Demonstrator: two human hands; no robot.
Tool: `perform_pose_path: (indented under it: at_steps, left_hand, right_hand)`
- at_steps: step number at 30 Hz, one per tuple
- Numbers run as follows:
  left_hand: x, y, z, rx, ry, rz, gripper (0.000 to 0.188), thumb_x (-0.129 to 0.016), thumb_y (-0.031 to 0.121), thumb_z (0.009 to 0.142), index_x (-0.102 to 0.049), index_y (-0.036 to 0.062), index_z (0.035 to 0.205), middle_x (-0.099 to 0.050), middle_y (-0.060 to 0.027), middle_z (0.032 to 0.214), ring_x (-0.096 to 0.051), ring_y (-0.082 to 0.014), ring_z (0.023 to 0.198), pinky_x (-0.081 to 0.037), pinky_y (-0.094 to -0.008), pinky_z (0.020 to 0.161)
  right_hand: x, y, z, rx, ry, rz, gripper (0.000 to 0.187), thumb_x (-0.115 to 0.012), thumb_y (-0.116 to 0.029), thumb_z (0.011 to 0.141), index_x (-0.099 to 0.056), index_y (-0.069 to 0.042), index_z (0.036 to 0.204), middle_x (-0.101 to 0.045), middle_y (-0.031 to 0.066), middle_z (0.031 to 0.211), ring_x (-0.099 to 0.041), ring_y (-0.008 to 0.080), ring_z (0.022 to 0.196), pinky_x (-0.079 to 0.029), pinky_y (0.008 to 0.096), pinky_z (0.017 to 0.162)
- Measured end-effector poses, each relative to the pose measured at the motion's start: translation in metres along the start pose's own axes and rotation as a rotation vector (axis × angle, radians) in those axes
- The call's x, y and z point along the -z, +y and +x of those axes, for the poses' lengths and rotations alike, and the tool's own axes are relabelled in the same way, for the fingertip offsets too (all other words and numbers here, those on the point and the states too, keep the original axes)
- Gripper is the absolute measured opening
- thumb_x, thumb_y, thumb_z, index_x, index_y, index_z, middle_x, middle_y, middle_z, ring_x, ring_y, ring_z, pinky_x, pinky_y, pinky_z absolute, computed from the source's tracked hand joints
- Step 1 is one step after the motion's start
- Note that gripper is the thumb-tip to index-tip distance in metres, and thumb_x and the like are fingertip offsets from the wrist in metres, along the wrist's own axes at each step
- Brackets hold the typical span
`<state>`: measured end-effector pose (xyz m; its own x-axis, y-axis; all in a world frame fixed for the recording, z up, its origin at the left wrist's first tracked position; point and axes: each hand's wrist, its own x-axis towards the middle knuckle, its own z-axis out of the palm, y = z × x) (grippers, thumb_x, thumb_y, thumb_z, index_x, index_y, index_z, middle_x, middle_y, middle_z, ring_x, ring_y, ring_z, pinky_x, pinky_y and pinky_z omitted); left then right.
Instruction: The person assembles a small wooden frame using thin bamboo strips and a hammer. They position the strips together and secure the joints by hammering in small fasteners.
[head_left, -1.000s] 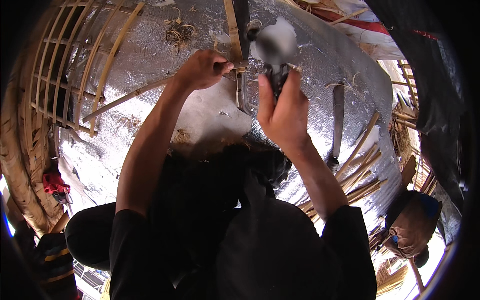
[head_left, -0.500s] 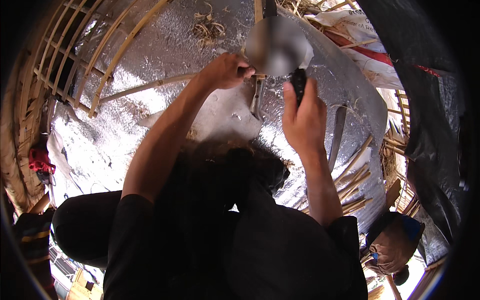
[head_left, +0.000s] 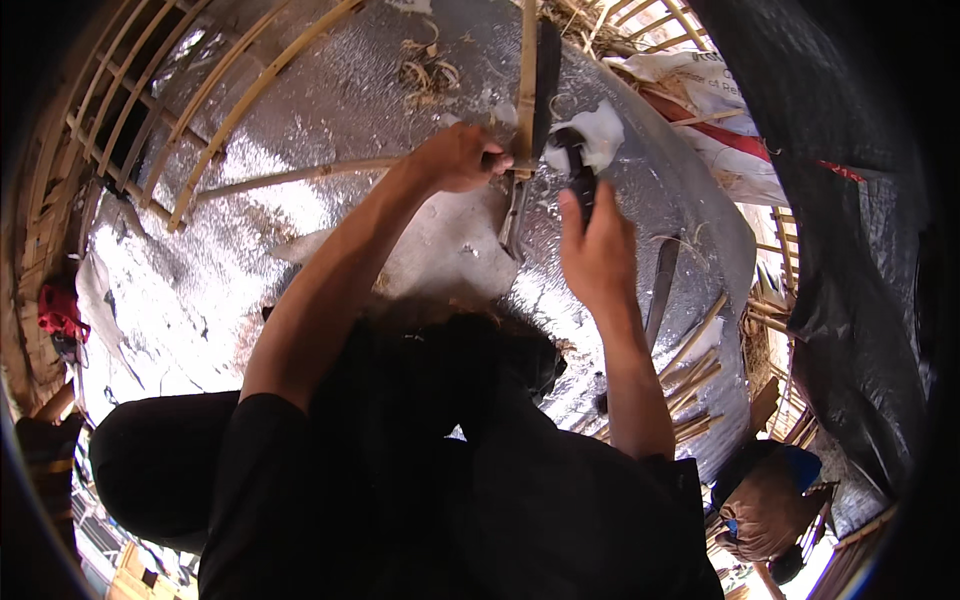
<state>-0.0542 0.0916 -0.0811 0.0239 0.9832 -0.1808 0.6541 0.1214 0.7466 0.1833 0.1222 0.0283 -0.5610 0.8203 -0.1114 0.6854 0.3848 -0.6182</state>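
My left hand (head_left: 462,157) is closed around a pale upright bamboo strip (head_left: 526,85) above a silver foil mat (head_left: 300,230). Right beside that strip runs a long dark strip or blade (head_left: 546,70), and a grey pointed end (head_left: 514,222) hangs just below my left hand. My right hand (head_left: 598,250) grips a black-handled tool (head_left: 582,185) whose top is wrapped in white cloth (head_left: 602,135). The tool's top touches the dark strip. Whether the dark strip belongs to the tool I cannot tell.
A long knife (head_left: 661,290) lies on the mat to the right, beside several cut bamboo sticks (head_left: 692,372). Curved bamboo frames (head_left: 150,120) lie at the upper left, a white sack (head_left: 715,85) at the upper right, black sheeting (head_left: 860,260) on the right. Another person (head_left: 765,505) crouches at the lower right.
Both hands have moved up and slightly right in the picture. My right hand now sits lower on the black handle, and the white cloth shows more clearly.
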Motion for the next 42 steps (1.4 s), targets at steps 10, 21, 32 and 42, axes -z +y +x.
perform_pose_path:
  at_steps: [10,21,32,42]
  left_hand:
    - [-0.006,0.004,-0.004,0.084,-0.086,-0.058,0.026,-0.066,0.03,0.099,-0.079,0.007,0.102,-0.076,-0.0157,0.092,-0.074,-0.0312,0.087,-0.055,-0.0435,0.077]
    - [-0.007,-0.004,-0.004,0.025,-0.052,-0.077,0.029,-0.064,0.035,0.101,-0.08,0.0107,0.099,-0.075,-0.016,0.092,-0.073,-0.0316,0.087,-0.055,-0.044,0.078]
    - [-0.011,-0.016,0.003,-0.07,0.001,-0.03,0.029,-0.063,0.032,0.099,-0.079,0.0079,0.093,-0.075,-0.0183,0.09,-0.073,-0.0359,0.087,-0.056,-0.0466,0.079]
    - [-0.012,0.012,0.001,0.068,-0.09,-0.017,0.029,-0.058,0.028,0.099,-0.077,0.0062,0.101,-0.076,-0.0145,0.091,-0.074,-0.0302,0.088,-0.056,-0.0433,0.082]
  right_hand:
    - [-0.017,-0.008,-0.015,0.068,0.258,0.22,0.029,-0.056,-0.025,0.105,-0.048,0.002,0.113,-0.067,0.0271,0.078,-0.068,0.0503,0.074,-0.052,0.0593,0.064]
    - [-0.026,0.009,0.001,0.024,-0.039,-0.146,0.031,-0.057,-0.027,0.105,-0.049,0.002,0.11,-0.068,0.0291,0.08,-0.068,0.0511,0.078,-0.052,0.0588,0.065]
    - [-0.009,0.007,0.005,0.042,0.048,0.003,0.033,-0.058,-0.03,0.104,-0.052,0.002,0.111,-0.069,0.0269,0.082,-0.068,0.0512,0.076,-0.051,0.0574,0.065]
    - [-0.013,0.042,-0.014,-0.127,0.114,0.15,0.037,-0.058,-0.035,0.106,-0.057,0.001,0.113,-0.068,0.0212,0.083,-0.07,0.0392,0.077,-0.051,0.0487,0.069]
